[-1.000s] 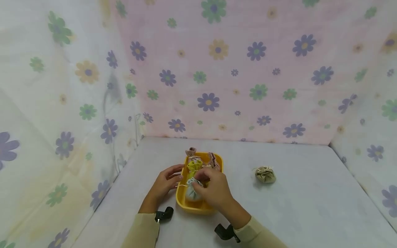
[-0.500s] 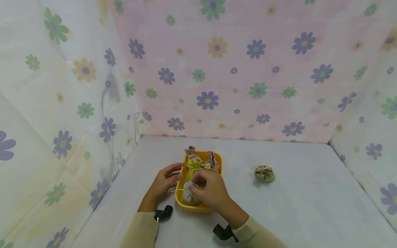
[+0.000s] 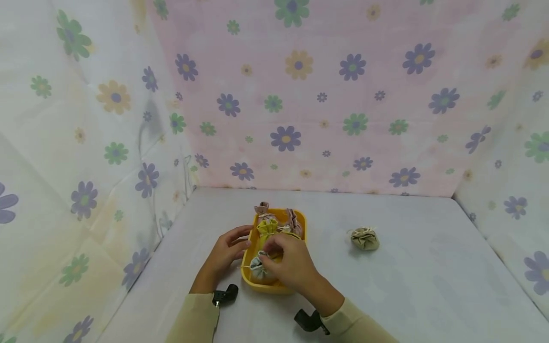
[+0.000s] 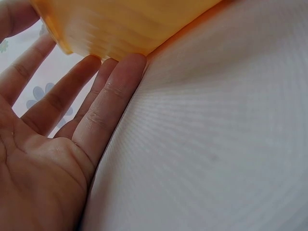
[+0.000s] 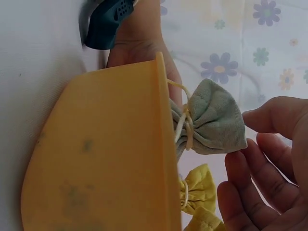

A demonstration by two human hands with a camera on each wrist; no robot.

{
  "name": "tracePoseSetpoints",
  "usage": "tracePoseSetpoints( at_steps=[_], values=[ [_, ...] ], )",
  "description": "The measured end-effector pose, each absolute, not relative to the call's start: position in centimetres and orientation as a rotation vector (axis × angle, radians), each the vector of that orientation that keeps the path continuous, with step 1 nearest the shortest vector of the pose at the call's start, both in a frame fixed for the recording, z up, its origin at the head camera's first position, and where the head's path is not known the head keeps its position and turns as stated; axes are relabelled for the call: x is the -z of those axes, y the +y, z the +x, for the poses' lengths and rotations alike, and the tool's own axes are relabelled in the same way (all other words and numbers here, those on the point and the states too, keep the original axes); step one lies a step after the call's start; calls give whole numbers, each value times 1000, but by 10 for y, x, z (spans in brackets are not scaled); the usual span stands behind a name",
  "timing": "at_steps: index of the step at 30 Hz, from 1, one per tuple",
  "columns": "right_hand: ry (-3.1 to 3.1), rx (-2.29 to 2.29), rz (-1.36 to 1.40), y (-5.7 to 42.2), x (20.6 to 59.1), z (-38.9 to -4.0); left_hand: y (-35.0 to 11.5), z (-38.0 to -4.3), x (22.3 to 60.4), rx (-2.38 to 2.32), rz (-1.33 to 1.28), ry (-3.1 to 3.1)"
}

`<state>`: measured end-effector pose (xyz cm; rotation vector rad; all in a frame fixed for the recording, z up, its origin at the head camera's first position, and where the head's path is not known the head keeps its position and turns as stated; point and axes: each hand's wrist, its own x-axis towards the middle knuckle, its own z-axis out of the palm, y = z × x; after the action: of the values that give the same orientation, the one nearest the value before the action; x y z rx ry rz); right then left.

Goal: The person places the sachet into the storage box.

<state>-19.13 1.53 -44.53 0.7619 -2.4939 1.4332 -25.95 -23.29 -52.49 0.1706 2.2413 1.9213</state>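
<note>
A pale grey-green drawstring pouch (image 5: 216, 120) stands in the near end of a yellow tray (image 3: 260, 288), its gathered mouth above the rim. My right hand (image 3: 292, 264) has thumb and fingertips (image 5: 235, 161) at the edge of that mouth, pinching it lightly. Beside the tray's left wall, my left hand (image 3: 225, 250) rests with fingers extended, its fingertips (image 4: 134, 62) touching the wall low down by the table. Farther back in the tray are a yellow pouch (image 3: 267, 227) and two dusty-pink pouches, one at the left (image 3: 262, 208), one at the right (image 3: 293, 223). My right hand hides part of the tray.
An olive-beige drawstring pouch (image 3: 364, 239) lies on the white table (image 3: 411, 286), right of the tray. Flower-printed cloth walls (image 3: 326, 128) enclose the table at the back and both sides. Each wrist wears a dark camera mount.
The grey-green pouch has shifted left and slightly toward the tray's near left corner, with my right hand moving along. My left hand stays at the tray's side.
</note>
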Motion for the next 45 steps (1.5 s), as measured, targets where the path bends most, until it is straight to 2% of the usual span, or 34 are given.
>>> tracePoseSetpoints(
  at_steps=[15,30,45],
  values=[
    [-2364,-1438,776,30,433,-190,-233,-261,527,-1914,177,2239],
    [-2288,-1248,702,74,423,-201,-233,-260,529,-1892,152,2277],
    [-2306,-1080,635,112,430,-208,-232,-262,527,-1909,177,2260]
  ],
)
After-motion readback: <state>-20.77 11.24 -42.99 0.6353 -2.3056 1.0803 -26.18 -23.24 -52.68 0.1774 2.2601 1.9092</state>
